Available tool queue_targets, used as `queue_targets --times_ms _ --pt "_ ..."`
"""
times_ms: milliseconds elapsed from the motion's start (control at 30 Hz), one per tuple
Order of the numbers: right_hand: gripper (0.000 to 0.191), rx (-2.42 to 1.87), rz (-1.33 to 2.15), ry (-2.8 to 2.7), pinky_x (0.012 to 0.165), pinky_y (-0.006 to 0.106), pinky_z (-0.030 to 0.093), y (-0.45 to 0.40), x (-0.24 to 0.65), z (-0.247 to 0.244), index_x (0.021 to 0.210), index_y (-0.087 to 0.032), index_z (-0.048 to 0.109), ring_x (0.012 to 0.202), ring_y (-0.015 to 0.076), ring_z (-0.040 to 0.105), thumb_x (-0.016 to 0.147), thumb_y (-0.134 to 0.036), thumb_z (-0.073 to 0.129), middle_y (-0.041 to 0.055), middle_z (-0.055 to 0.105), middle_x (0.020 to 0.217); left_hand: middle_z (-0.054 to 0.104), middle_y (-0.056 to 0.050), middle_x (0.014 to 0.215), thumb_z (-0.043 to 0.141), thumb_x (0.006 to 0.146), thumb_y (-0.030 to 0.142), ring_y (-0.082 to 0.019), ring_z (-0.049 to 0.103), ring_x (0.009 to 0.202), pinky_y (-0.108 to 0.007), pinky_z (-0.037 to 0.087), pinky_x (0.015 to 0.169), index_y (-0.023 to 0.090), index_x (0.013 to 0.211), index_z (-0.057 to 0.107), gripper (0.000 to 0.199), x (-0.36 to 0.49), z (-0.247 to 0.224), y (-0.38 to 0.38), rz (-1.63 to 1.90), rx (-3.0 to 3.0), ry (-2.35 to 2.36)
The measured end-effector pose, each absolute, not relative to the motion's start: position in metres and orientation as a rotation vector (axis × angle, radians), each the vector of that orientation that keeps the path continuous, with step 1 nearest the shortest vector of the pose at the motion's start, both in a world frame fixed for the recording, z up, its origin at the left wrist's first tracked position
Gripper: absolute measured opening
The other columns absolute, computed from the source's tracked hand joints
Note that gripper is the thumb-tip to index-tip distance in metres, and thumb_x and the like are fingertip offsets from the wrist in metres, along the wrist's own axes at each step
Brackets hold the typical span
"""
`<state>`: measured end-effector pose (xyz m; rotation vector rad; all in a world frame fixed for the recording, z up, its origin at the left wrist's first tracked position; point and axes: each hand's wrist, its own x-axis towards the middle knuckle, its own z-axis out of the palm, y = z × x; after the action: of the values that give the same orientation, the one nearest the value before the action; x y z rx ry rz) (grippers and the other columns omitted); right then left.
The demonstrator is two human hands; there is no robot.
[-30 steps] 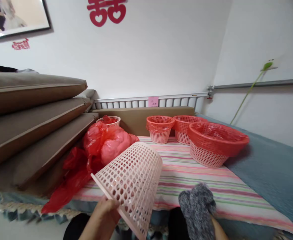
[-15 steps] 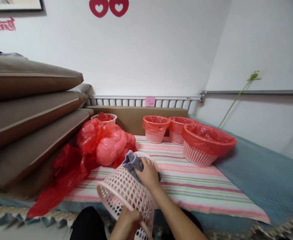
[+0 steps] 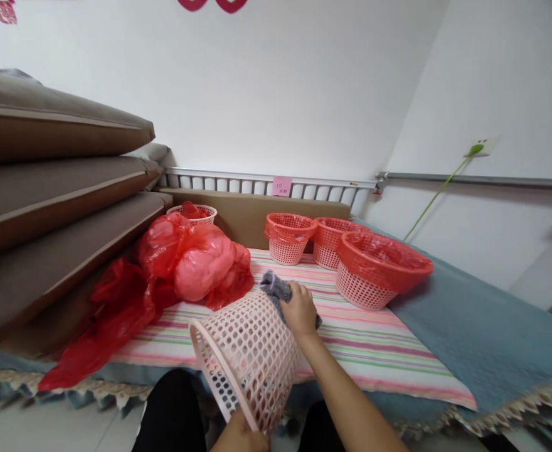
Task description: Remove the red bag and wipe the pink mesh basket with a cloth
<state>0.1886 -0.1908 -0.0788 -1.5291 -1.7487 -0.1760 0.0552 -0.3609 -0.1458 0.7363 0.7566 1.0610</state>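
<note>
A pale pink perforated plastic basket lies tilted on its side above my knees, its open rim toward the lower left. My left hand grips that rim at the bottom of the view, with part of the fingers hidden. Near the basket's base, my right hand is closed around a grey cloth with a light purple edge. The cloth touches the upper end of the basket. Left of the basket lies a heap of red plastic bags.
Several more baskets lined with red bags stand behind, including a near-right one. Another basket holds red plastic by the stacked cushions. A striped cloth covers the seat. A radiator lines the wall.
My right hand with the cloth has moved right and slightly up, toward the basket's base. The basket has turned a little in my left hand. The whole view has tipped downward.
</note>
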Motion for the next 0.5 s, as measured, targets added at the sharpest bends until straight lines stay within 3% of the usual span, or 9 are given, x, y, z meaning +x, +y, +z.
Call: queue_targets --times_ms 167,367,500 --pt "0.037 -1.537 -0.299 -1.746 0.081 0.032 0.038 -0.178 0.200 -0.089 0.109 -0.018 0.055 0.094 0.0237 0.049 0.073 -0.016 0.061 0.0082 0.057 0.098 0.069 -0.009 0.112 0.063 0.048 0.002 -0.034 0.051 0.121 -0.045 0.038 0.101 0.021 0.117 0.061 0.072 0.053 -0.130 -0.358 1.050 0.824 0.686" --pt "0.037 -1.574 -0.218 -1.699 0.080 0.033 0.039 -0.186 0.205 -0.089 0.110 -0.018 0.056 0.094 0.0257 0.050 0.073 -0.019 0.061 0.0092 0.057 0.098 0.064 -0.007 0.124 0.059 0.058 0.002 -0.028 0.050 0.124 -0.039 0.031 0.108 0.018 0.120 0.059 0.063 0.043 -0.103 -0.358 1.219 0.804 0.676" --pt "0.033 -1.538 -0.099 -1.679 0.083 0.037 0.040 -0.206 0.191 -0.083 0.107 -0.019 0.056 0.094 0.0275 0.051 0.073 -0.018 0.057 0.0094 0.058 0.097 0.064 -0.008 0.123 0.060 0.053 0.000 -0.029 0.052 0.122 -0.038 0.034 0.107 0.019 0.114 0.062 0.064 0.047 -0.095 -0.359 1.218 0.752 0.661"
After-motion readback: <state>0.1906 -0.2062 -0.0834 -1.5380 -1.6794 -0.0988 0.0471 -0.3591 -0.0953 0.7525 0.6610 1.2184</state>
